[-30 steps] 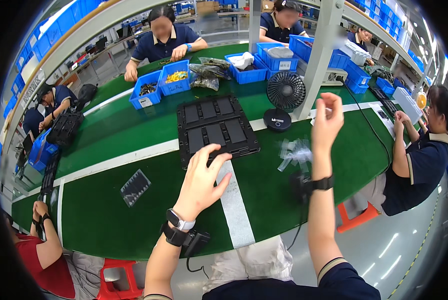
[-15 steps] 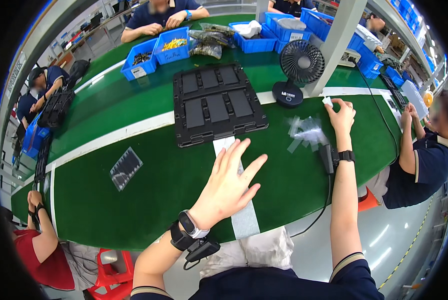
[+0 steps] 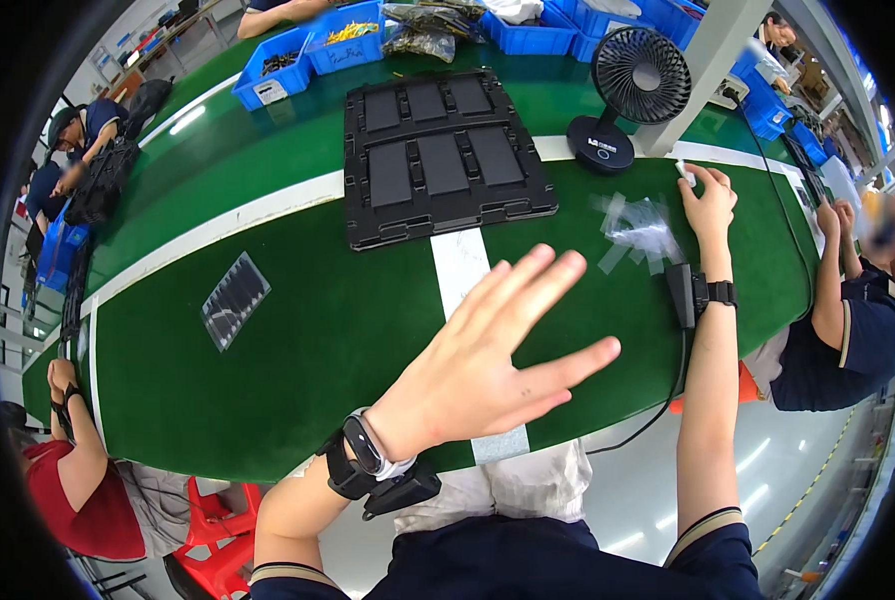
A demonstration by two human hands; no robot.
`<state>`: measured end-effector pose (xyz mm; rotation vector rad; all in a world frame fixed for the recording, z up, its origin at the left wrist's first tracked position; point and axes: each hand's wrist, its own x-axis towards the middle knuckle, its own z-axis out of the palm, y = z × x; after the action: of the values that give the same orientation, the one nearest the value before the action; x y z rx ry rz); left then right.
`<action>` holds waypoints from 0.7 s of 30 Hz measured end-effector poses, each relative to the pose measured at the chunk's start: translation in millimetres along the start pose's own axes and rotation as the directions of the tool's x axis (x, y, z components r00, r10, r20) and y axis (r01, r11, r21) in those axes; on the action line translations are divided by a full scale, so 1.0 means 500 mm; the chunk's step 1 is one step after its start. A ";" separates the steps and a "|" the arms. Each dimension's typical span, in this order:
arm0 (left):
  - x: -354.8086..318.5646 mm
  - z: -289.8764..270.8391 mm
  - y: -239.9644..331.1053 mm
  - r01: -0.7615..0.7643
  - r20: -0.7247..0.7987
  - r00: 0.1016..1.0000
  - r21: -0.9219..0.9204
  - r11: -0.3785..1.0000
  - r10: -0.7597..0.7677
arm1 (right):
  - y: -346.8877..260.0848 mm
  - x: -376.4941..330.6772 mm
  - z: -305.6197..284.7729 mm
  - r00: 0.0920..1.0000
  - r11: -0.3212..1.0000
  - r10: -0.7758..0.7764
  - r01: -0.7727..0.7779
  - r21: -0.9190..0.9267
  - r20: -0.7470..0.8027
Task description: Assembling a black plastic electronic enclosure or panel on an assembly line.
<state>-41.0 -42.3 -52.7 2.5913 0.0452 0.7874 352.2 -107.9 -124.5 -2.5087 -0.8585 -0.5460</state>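
Observation:
Over the near middle of the green table, my left hand (image 3: 478, 365) is open, palm down with fingers spread and nothing in it. My right hand (image 3: 710, 208) reaches farther forward on the right side and pinches a small white piece (image 3: 684, 172), too small to name. Just left of that hand lies a loose heap of clear plastic strips (image 3: 636, 230). A black molded tray (image 3: 468, 222) with several dark rectangular panels sits beyond my left hand. To the left lies a clear sheet (image 3: 236, 300) with dark strips on it.
A black desk fan (image 3: 643, 80) stands by a grey post (image 3: 703, 75). Blue bins (image 3: 343, 48) line the far side. A black cable (image 3: 680, 370) hangs from my right wrist device. Co-workers sit at left and right, including a person in a red shirt (image 3: 83, 500).
My view has shifted, so the tray and fan appear higher up. My left hand looks larger, farther right, its fingers spread. My right hand still pinches the white piece.

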 end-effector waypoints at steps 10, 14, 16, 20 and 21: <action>-0.017 0.026 -0.003 -0.375 -0.260 0.894 0.014 0.927 0.365 | 0.014 0.025 0.000 0.962 0.941 0.273 -0.266 -0.210 0.003; -0.026 0.010 0.002 -0.387 -0.214 0.903 -0.030 0.922 0.372 | 0.020 0.036 -0.006 0.967 0.945 0.247 -0.254 -0.207 -0.057; -0.028 0.012 0.002 -0.389 -0.275 0.890 -0.038 0.921 0.364 | 0.021 0.036 -0.014 0.959 0.950 0.219 -0.251 -0.186 -0.177; -0.027 0.014 0.001 -0.356 -0.248 0.909 -0.040 0.934 0.336 | 0.027 0.055 -0.052 0.881 0.989 -0.102 0.140 0.048 -0.462; -0.028 0.015 -0.001 -0.350 -0.254 0.909 -0.040 0.936 0.329 | -0.014 0.038 -0.079 0.858 0.969 -0.089 0.192 0.154 -0.506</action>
<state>-48.9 -46.8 -65.9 2.4374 -0.3709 1.2025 352.8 -114.2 -80.8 -1.9899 -0.8437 -1.0443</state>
